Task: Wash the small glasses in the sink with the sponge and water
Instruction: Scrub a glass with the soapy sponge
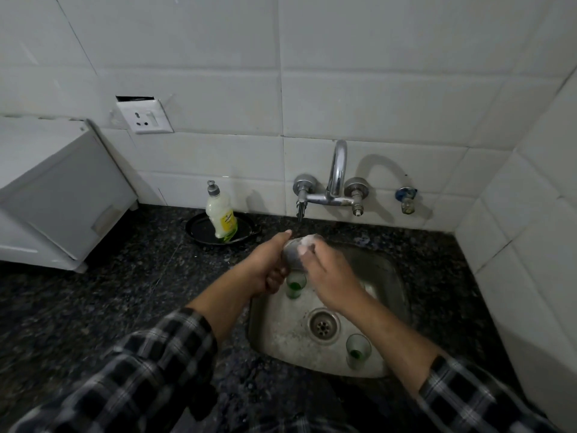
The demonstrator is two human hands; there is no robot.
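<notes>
Over the far left part of the steel sink [274, 335], my left hand [265, 264] grips a small glass [292, 253] held tilted. My right hand [327, 273] pinches a soapy sponge [307, 242] against the glass's upper end, under the tap spout [300, 210]. Two more small glasses with green bases stand upright in the sink: one [295, 285] just below my hands, the other [357, 350] near the front right by the drain [323, 325].
A dish soap bottle [221, 214] leans in a black round pan [223, 228] on the dark granite counter [109, 301]. A white appliance [59, 195] stands at the left. The chrome tap [334, 182] is mounted on the tiled wall, with a small valve [406, 200] to its right.
</notes>
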